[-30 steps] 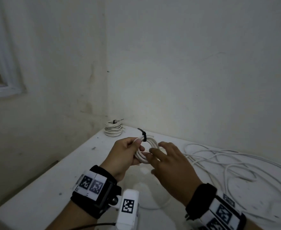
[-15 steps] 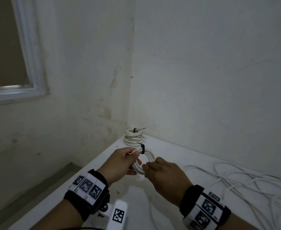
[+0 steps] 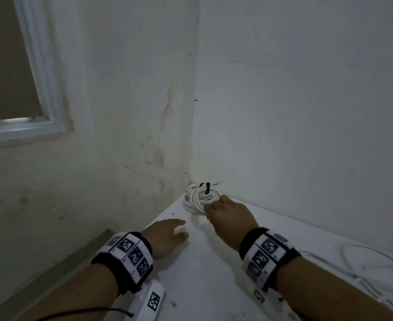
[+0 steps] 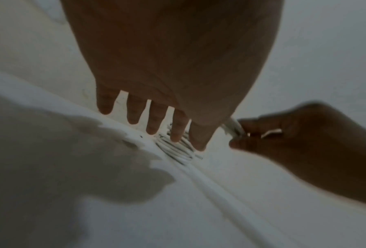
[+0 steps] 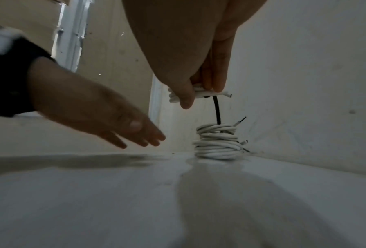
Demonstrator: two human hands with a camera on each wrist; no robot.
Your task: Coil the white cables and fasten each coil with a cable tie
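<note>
My right hand pinches a coiled white cable between thumb and fingers. A black cable tie binds the coil, and its tail hangs down. The coil hovers just above a stack of tied white coils in the table's far corner. My left hand is open with straight fingers. It holds nothing and hovers low over the table, left of the stack. In the left wrist view the right hand grips the coil beside my fingertips.
Loose white cables sprawl over the right side of the white table. Two walls meet right behind the stack. A window frame is on the left wall, and the table's left edge drops off beside my left wrist.
My left hand has let go of the coil and drawn back, opening flat. My right hand has carried the tied coil forward to the corner, above the stacked coils.
</note>
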